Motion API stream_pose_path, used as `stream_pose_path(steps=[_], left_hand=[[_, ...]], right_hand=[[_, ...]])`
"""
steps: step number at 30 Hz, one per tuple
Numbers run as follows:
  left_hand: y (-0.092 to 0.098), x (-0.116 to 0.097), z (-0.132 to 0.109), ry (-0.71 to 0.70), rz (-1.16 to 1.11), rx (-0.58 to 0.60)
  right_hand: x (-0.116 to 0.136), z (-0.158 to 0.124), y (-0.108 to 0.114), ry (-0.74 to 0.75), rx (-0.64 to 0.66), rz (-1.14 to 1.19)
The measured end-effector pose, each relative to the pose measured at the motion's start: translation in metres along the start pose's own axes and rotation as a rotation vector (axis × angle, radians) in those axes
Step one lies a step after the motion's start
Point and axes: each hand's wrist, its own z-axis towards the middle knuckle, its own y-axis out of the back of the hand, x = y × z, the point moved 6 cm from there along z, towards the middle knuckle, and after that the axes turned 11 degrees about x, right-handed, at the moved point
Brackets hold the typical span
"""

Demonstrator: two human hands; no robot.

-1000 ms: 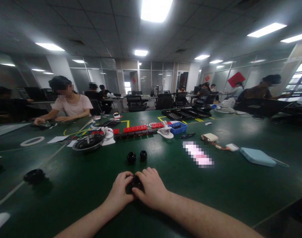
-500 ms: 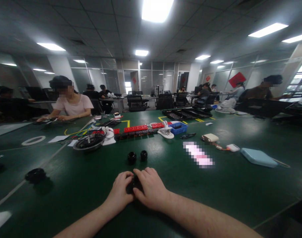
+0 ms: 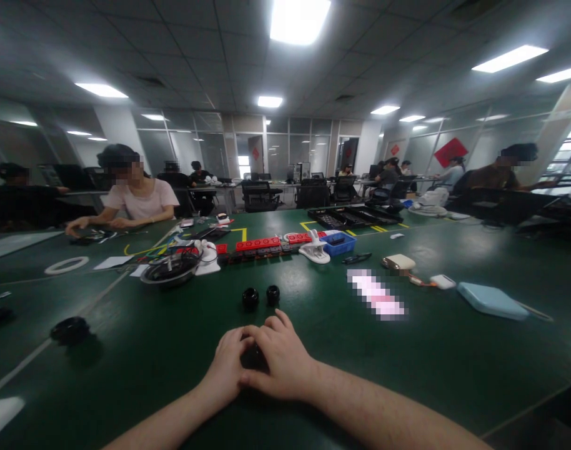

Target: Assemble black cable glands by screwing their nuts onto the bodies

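Near the front middle of the green table (image 3: 173, 356), my left hand (image 3: 229, 362) and my right hand (image 3: 283, 359) curl round a black part (image 3: 254, 359) from both sides. Much of that part is hidden by the fingers, and the fingertips of the two hands meet above it. Just beyond the hands stand two small round black parts, one on the left (image 3: 250, 298) and a slightly smaller one (image 3: 273, 295) to its right. A larger black ring-shaped part (image 3: 70, 331) lies far to the left.
Behind are a metal bowl (image 3: 169, 272), red blocks (image 3: 257, 244), a white stand (image 3: 315, 250) and a blue bin (image 3: 339, 242). A light blue case (image 3: 491, 300) lies at right. Across the table at left sits a person in a pink top (image 3: 140, 200).
My right hand's fingers have shifted leftward over the black part, its thumb now lower and closer to my left hand. The view has moved slightly.
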Motion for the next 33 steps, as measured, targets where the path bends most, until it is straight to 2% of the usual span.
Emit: stream_pose_path(steps=[3, 8, 11, 17, 23, 33], left_hand=[[-0.003, 0.009, 0.002, 0.038, -0.034, -0.036], [-0.012, 0.02, 0.007, -0.01, 0.048, -0.112], [-0.013, 0.022, 0.007, 0.007, 0.068, -0.113], [-0.006, 0.017, 0.005, 0.071, 0.041, -0.028], [0.004, 0.01, -0.002, 0.109, -0.043, -0.055], [0.011, 0.004, -0.004, 0.089, -0.036, -0.147]], right_hand=[[0.003, 0.001, -0.002, 0.036, 0.014, -0.008], [0.013, -0.001, -0.006, 0.102, 0.052, 0.003], [0.017, -0.003, -0.005, 0.106, 0.049, 0.029], [0.02, -0.007, -0.002, 0.104, 0.058, 0.076], [0.017, -0.01, -0.002, 0.095, 0.036, 0.137], [0.008, -0.015, 0.001, 0.029, 0.0, 0.161]])
